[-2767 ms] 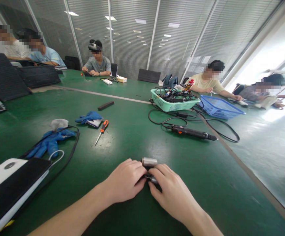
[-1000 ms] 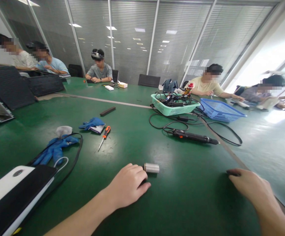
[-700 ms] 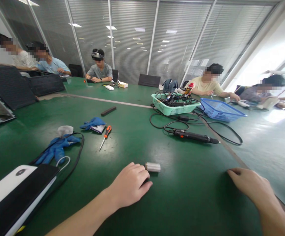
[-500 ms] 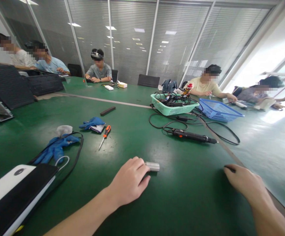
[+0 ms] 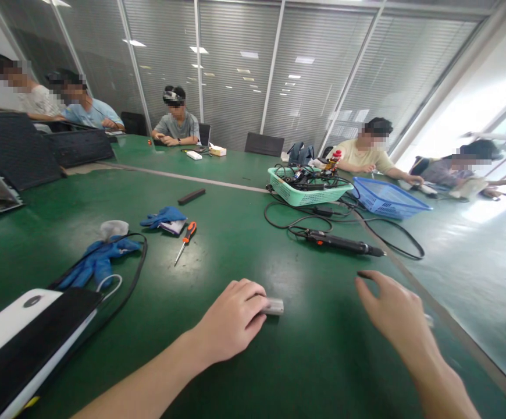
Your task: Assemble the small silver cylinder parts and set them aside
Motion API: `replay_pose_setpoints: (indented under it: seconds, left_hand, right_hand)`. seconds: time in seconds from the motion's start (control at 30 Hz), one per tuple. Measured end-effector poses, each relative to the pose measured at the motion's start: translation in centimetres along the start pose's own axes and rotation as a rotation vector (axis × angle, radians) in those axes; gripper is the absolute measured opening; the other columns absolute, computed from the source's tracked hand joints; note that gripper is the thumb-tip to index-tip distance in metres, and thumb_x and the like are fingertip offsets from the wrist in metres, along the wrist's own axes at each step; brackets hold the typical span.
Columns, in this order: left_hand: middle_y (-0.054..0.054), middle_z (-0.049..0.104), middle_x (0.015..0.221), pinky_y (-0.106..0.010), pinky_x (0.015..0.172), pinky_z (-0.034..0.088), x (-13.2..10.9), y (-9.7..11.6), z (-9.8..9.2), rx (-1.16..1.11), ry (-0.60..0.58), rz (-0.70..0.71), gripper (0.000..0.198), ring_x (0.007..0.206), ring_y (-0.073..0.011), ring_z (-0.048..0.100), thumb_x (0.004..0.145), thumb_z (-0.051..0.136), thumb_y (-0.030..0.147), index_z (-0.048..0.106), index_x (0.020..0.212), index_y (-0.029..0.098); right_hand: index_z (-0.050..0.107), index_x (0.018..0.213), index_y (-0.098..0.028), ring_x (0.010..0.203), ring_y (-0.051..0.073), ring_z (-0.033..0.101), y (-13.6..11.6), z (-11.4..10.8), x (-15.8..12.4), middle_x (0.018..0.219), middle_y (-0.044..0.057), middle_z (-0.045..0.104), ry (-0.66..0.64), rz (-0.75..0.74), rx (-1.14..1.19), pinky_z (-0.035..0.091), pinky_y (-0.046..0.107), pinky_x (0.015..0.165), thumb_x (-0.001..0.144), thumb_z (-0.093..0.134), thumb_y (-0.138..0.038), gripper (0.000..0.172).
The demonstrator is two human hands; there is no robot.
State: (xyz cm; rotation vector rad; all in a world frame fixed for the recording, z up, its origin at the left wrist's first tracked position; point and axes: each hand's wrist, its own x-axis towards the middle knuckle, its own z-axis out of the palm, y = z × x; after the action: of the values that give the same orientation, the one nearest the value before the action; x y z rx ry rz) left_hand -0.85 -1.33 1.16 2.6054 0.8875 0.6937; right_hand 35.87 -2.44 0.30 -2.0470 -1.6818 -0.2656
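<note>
1. At the far left, a black-and-white device (image 5: 21, 331) is lying on the green counter (image 5: 218, 250), with blue gloves (image 5: 98, 262) and an orange-handled screwdriver (image 5: 185, 235) lying just beyond it.
2. The left hand (image 5: 231, 320) is resting low on the counter, its grip pinching the left end of a small metal cylinder (image 5: 274, 306), which is lying on its side on the counter.
3. Further back, a corded electric screwdriver (image 5: 344, 244) is lying before a green basket (image 5: 307, 196) and a blue basket (image 5: 388, 205).
4. The right hand (image 5: 392, 317) is hovering well apart from the cylinder. Something dark is showing at one fingertip, and I cannot tell whether its grip is clamped.
</note>
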Motion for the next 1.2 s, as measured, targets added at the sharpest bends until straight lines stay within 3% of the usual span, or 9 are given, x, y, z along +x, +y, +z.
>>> replay_pose_setpoints:
  seconds: [0.13, 0.2, 0.27, 0.33, 0.47, 0.73, 1.2]
  left_hand:
    - [-0.006, 0.063, 0.112, -0.039, 0.091, 0.046, -0.2, 0.1, 0.1, -0.010, 0.000, 0.064, 0.012, 0.103, -0.0228, 0.058, 0.098, 0.056, 0.014, 0.063, 0.104, 0.020]
    - [-0.007, 0.063, 0.111, -0.039, 0.090, 0.047, -0.3, 0.0, 0.1, -0.036, 0.010, 0.059, 0.015, 0.102, -0.0232, 0.057, 0.095, 0.054, 0.010, 0.062, 0.105, 0.019]
    - [-0.007, 0.062, 0.108, -0.038, 0.090, 0.047, -0.4, -0.1, 0.0, -0.079, 0.016, 0.046, 0.020, 0.101, -0.0233, 0.056, 0.090, 0.053, 0.007, 0.060, 0.106, 0.018]
    - [-0.007, 0.061, 0.105, -0.038, 0.090, 0.048, -0.4, -0.1, -0.2, -0.120, 0.013, 0.040, 0.024, 0.098, -0.0227, 0.056, 0.088, 0.052, 0.005, 0.058, 0.107, 0.018]
    - [-0.006, 0.060, 0.105, -0.037, 0.089, 0.047, -0.4, 0.2, -0.6, -0.124, 0.006, 0.046, 0.027, 0.098, -0.0225, 0.055, 0.088, 0.047, 0.004, 0.056, 0.108, 0.020]
    - [-0.006, 0.056, 0.098, -0.038, 0.081, 0.046, -0.3, 0.1, -0.3, 0.086, -0.082, -0.077, 0.020, 0.092, -0.0247, 0.052, 0.079, 0.053, 0.008, 0.054, 0.095, 0.020]
    - [-0.006, 0.055, 0.094, -0.038, 0.081, 0.046, 0.0, 0.1, -0.2, 0.132, -0.114, -0.094, 0.004, 0.093, -0.0247, 0.051, 0.089, 0.055, 0.016, 0.057, 0.090, 0.020]
  right_hand:
    - [0.066, 0.122, -0.021, 0.114, 0.025, 0.066, -11.1, -0.3, -3.8, 0.122, 0.010, 0.070, -0.153, -0.374, 0.321, 0.054, 0.039, 0.100, 0.094, 0.050, -0.026, 0.032]
    - [0.061, 0.128, -0.019, 0.118, 0.024, 0.063, -14.7, 0.1, -5.8, 0.125, 0.010, 0.068, -0.238, -0.489, 0.438, 0.052, 0.039, 0.104, 0.088, 0.052, -0.013, 0.042]
    - [0.055, 0.135, -0.017, 0.118, 0.025, 0.062, -16.2, 0.7, -7.1, 0.126, 0.011, 0.066, -0.276, -0.500, 0.508, 0.053, 0.041, 0.103, 0.084, 0.056, -0.009, 0.051]
    - [0.054, 0.134, -0.018, 0.113, 0.026, 0.063, -16.4, 1.3, -7.5, 0.122, 0.010, 0.067, -0.304, -0.484, 0.546, 0.054, 0.043, 0.099, 0.087, 0.060, -0.010, 0.048]
    - [0.061, 0.113, -0.023, 0.101, 0.025, 0.063, -15.5, 1.7, -6.8, 0.110, 0.006, 0.068, -0.384, -0.498, 0.567, 0.055, 0.043, 0.090, 0.093, 0.062, -0.011, 0.023]
    - [0.060, 0.110, -0.022, 0.100, 0.026, 0.061, -15.5, 0.6, -6.7, 0.106, 0.005, 0.065, -0.386, -0.470, 0.535, 0.054, 0.043, 0.087, 0.086, 0.065, -0.004, 0.030]
    - [0.059, 0.123, -0.023, 0.105, 0.027, 0.061, -15.1, 0.8, -6.6, 0.115, 0.006, 0.066, -0.411, -0.528, 0.501, 0.054, 0.045, 0.092, 0.095, 0.064, -0.013, 0.030]
